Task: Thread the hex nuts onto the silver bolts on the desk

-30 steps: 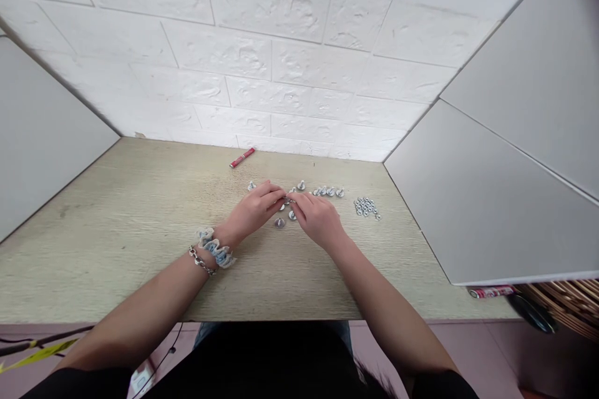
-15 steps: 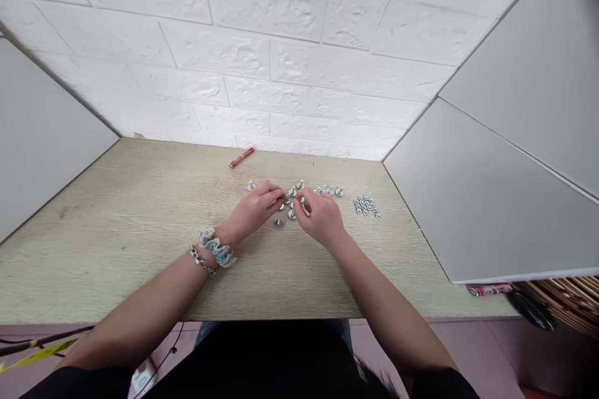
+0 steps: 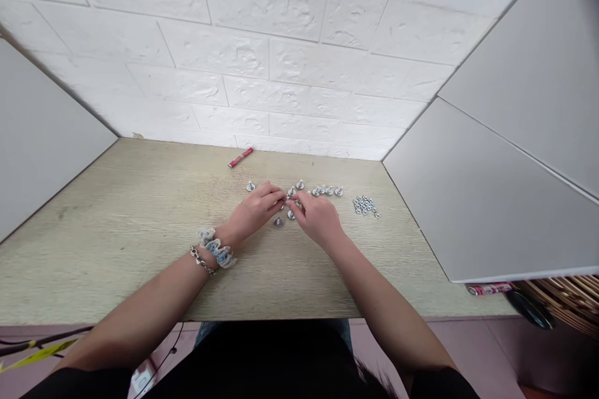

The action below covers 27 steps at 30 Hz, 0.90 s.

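My left hand (image 3: 256, 207) is closed in a pinch, its fingertips on a silver bolt with a wide round base, mostly covered by the fingers. My right hand (image 3: 321, 217) meets it from the right, thumb and forefinger closed at the same bolt. Whether a nut is between them is too small to tell. Close around the fingers stand similar bolts, including one bolt (image 3: 279, 222) in front and another bolt (image 3: 300, 185) behind. Further bolts (image 3: 329, 191) are lined up behind my right hand, and a lone bolt (image 3: 251, 186) stands behind my left.
A cluster of small metal nuts (image 3: 364, 206) lies to the right on the wooden tabletop (image 3: 140, 212). Near the white brick-pattern wall (image 3: 262, 93) rests a red tube (image 3: 241, 157). Grey panels (image 3: 505, 193) bound both sides. Another red tube (image 3: 490, 289) lies at the right front edge.
My right hand has shifted slightly left, and its thumb and forefinger have come together at the bolt in my left fingers. My left hand has stayed in place.
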{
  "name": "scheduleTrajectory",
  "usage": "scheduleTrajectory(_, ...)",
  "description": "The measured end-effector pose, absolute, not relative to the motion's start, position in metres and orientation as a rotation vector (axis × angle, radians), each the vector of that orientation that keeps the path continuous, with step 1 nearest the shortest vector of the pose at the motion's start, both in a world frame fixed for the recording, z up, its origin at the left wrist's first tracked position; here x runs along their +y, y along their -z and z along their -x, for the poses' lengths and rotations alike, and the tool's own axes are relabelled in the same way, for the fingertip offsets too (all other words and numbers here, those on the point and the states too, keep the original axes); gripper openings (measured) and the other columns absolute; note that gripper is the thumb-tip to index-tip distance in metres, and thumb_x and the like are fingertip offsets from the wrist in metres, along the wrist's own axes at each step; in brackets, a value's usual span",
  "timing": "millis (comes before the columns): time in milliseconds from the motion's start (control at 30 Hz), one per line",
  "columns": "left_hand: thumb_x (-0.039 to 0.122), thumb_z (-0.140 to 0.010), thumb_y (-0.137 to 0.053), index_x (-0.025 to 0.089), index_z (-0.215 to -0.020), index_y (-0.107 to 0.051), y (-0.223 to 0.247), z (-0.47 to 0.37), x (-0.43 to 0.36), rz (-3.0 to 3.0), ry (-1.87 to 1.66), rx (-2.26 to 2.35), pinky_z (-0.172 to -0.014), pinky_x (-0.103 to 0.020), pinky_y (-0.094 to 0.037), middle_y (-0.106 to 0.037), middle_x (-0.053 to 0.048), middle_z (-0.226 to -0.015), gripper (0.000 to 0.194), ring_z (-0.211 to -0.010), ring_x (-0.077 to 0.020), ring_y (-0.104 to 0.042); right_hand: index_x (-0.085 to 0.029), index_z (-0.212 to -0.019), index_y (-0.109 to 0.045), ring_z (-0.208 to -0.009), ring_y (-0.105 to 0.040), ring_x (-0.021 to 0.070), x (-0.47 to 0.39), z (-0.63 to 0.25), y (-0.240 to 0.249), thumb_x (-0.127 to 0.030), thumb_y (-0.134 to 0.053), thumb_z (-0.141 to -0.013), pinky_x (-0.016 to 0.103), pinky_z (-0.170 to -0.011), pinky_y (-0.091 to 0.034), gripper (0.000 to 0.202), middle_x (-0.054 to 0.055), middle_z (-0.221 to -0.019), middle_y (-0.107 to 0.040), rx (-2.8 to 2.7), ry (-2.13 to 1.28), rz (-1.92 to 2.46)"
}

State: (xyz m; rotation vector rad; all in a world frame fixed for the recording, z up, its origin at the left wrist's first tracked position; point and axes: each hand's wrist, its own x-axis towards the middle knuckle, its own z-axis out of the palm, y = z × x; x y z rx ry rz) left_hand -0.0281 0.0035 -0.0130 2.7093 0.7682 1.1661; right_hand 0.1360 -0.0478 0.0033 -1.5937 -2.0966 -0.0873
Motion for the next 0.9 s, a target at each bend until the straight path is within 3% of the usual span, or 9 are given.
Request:
scheduleTrajectory(67, 0.02, -0.084, -0.047, 0.016, -0.092, -0.056, 0.0132, 0.0281, 0.0033, -2.715, -1.164, 0.78, -0.079, -0.03, -0.047, -0.059, -0.005, -0.087, 0.013, -0.08, -0.0122, -0.055, -0.019, -0.062, -0.056, -0.048, -0.05, 0.0111, -0.0489, -0.1364, -0.0059, -0.039, -0.03, -0.09, 0.024, -0.048, -0.022, 0.043, 0.001, -0.052, -0.059, -2.054, 0.055, 1.74)
scheduleTrajectory(133, 0.02, -0.084, -0.047, 0.016, -0.092, -0.056, 0.0136, 0.0282, 0.0036, -2.714, -1.176, 0.788, -0.079, -0.03, -0.047, -0.059, -0.004, -0.087, 0.013, -0.079, -0.0123, -0.055, -0.019, -0.057, -0.052, -0.047, -0.049, 0.0107, -0.0494, -0.137, -0.0072, -0.04, -0.028, -0.09, 0.024, -0.046, -0.02, 0.046, 0.001, -0.052, -0.058, -2.026, 0.036, 1.788)
scheduleTrajectory(367, 0.02, -0.083, -0.048, 0.016, -0.092, -0.056, 0.0151, 0.0288, 0.005, -2.692, -1.192, 0.783, -0.08, -0.031, -0.047, -0.059, -0.005, -0.087, 0.013, -0.079, -0.0126, -0.056, -0.02, -0.094, -0.054, -0.047, -0.048, 0.0102, -0.0474, -0.1372, -0.0013, -0.032, -0.042, -0.084, 0.022, -0.05, -0.026, 0.02, -0.003, -0.058, -0.059, -2.061, 0.105, 1.564)
scheduleTrajectory(633, 0.02, -0.083, -0.047, 0.015, -0.094, -0.056, 0.0131, 0.0284, 0.0027, -2.676, -1.119, 0.745, -0.073, -0.028, -0.048, -0.059, -0.006, -0.088, 0.014, -0.082, -0.0138, -0.054, -0.022, -0.098, -0.054, -0.054, -0.054, 0.0116, -0.0474, -0.1362, 0.0004, -0.028, -0.04, -0.085, 0.023, -0.049, -0.024, 0.02, -0.002, -0.064, -0.062, -2.166, 0.121, 1.549)
scheduleTrajectory(833, 0.02, -0.083, -0.048, 0.015, -0.094, -0.056, 0.0142, 0.0274, 0.0018, -2.68, -1.131, 0.774, -0.074, -0.027, -0.048, -0.059, -0.006, -0.089, 0.014, -0.082, -0.0132, -0.055, -0.019, -0.058, -0.055, -0.049, -0.05, 0.0111, -0.0499, -0.1368, -0.0055, -0.042, -0.027, -0.09, 0.025, -0.046, -0.017, 0.048, 0.001, -0.055, -0.059, -2.109, 0.017, 1.747)
scheduleTrajectory(900, 0.02, -0.083, -0.048, 0.015, -0.095, -0.056, 0.0142, 0.0276, 0.0021, -2.683, -1.123, 0.775, -0.074, -0.027, -0.048, -0.059, -0.006, -0.089, 0.015, -0.082, -0.0131, -0.055, -0.02, -0.06, -0.055, -0.049, -0.049, 0.0108, -0.0504, -0.1367, -0.0063, -0.043, -0.028, -0.089, 0.024, -0.046, -0.017, 0.046, 0.0, -0.054, -0.058, -2.075, -0.022, 1.748)
